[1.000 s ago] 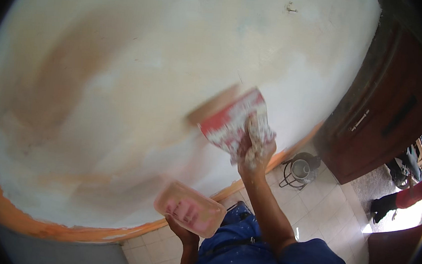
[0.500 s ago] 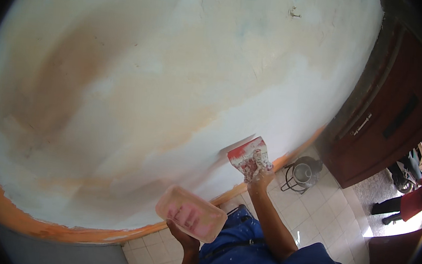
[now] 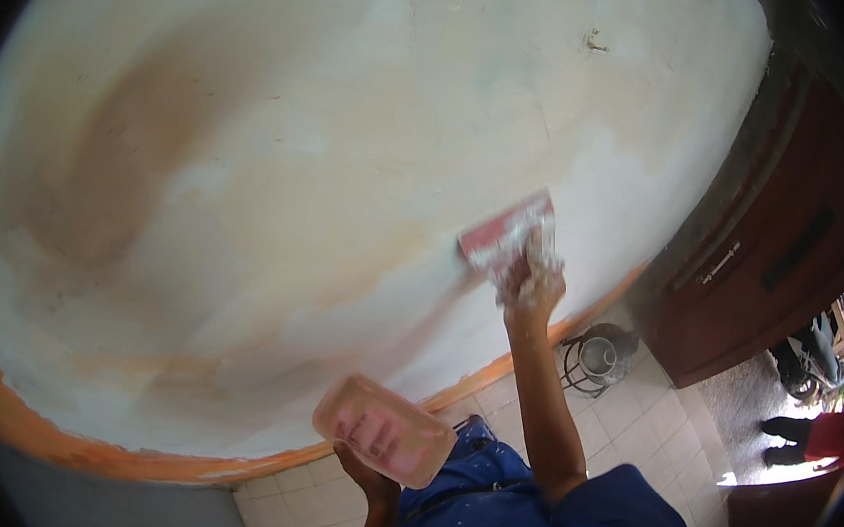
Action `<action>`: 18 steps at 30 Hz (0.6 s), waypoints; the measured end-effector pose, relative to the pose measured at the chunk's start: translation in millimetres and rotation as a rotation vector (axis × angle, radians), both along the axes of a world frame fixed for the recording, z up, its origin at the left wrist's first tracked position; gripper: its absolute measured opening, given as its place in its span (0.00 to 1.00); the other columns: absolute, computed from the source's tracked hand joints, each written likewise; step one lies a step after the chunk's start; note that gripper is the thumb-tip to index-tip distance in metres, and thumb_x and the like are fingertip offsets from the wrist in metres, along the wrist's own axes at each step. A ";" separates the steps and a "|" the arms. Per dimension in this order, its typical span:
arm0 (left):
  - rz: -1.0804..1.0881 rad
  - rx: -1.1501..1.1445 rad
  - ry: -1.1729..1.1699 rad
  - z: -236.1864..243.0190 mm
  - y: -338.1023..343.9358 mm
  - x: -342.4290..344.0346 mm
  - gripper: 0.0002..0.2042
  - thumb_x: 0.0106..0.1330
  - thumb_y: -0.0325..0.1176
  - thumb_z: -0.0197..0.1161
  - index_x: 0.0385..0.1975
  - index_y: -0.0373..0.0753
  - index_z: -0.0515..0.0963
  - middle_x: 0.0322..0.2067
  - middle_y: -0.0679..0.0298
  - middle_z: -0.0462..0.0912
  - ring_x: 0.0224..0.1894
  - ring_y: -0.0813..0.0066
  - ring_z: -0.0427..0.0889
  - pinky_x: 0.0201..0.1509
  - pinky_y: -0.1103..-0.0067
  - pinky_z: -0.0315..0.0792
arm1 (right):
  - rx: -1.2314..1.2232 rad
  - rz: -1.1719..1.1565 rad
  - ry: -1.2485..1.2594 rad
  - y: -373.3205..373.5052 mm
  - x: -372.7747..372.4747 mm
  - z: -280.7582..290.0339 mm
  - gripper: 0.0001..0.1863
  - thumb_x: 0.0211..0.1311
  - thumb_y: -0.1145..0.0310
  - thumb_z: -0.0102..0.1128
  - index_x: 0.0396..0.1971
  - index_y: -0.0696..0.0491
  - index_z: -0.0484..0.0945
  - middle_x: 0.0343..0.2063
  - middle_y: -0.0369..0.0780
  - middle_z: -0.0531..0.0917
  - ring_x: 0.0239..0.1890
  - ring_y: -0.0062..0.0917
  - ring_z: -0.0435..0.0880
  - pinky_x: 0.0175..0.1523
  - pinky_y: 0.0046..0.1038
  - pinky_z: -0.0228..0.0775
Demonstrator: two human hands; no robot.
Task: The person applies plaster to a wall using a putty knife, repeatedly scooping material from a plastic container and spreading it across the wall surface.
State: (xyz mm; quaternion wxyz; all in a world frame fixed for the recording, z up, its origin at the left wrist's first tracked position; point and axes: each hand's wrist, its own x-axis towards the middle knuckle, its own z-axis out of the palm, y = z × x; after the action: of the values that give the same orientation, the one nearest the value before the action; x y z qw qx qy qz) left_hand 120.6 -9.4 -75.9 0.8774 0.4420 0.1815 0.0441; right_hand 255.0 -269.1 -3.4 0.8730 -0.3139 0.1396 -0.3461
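Gripped in my right hand [image 3: 534,291] is a wide red putty knife [image 3: 507,233], smeared with white filler, its blade against or very near the wall [image 3: 347,197]. White paste also coats the fingers. My left hand [image 3: 360,467] holds a shallow pinkish plastic tub [image 3: 384,431] from below, at waist height beside the wall; the fingers under it are mostly hidden. Patches of white, cream and brown cover the wall, with an orange band [image 3: 55,442] along its lower edge.
On the tiled floor [image 3: 619,421] to the right stands a bucket on a metal stand [image 3: 598,359]. A dark red door [image 3: 765,243] stands beyond it. Through the doorway, a person in red [image 3: 837,432] and a motorbike [image 3: 802,369] are visible. A small fitting [image 3: 595,44] sticks out of the wall.
My right hand has moved up the wall with the putty knife. The left hand and the tub have stayed nearly in place. The person outside has shifted slightly.
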 end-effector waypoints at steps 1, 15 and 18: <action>-0.013 -0.015 -0.023 -4.4 1.4 -1.5 0.28 0.66 0.59 0.44 0.59 0.49 0.57 0.52 0.60 0.65 0.52 0.57 0.70 0.49 0.62 0.72 | 0.012 -0.009 0.100 -5.1 -9.1 -31.9 0.16 0.55 0.65 0.66 0.35 0.58 0.71 0.24 0.39 0.76 0.16 0.21 0.75 0.12 0.21 0.64; 0.018 -0.022 -0.007 -13.0 -9.1 -1.5 0.25 0.67 0.53 0.47 0.58 0.48 0.58 0.52 0.62 0.65 0.52 0.61 0.70 0.49 0.65 0.74 | -0.077 -0.243 -0.229 -17.9 23.8 107.5 0.14 0.58 0.69 0.61 0.42 0.60 0.76 0.29 0.37 0.80 0.24 0.20 0.79 0.24 0.21 0.71; -0.037 0.035 -0.090 -7.7 -9.9 -1.4 0.24 0.68 0.52 0.47 0.58 0.49 0.58 0.51 0.62 0.65 0.52 0.62 0.71 0.48 0.66 0.74 | -0.142 -0.062 -0.116 -37.3 18.1 64.2 0.12 0.55 0.69 0.64 0.35 0.58 0.74 0.19 0.36 0.76 0.12 0.17 0.70 0.10 0.20 0.57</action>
State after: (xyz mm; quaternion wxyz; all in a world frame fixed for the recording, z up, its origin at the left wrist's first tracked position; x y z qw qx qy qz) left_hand 119.2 -19.3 -83.5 0.8773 0.4584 0.1329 0.0507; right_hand 273.1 -306.4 60.9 0.8439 -0.3502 0.0737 -0.3997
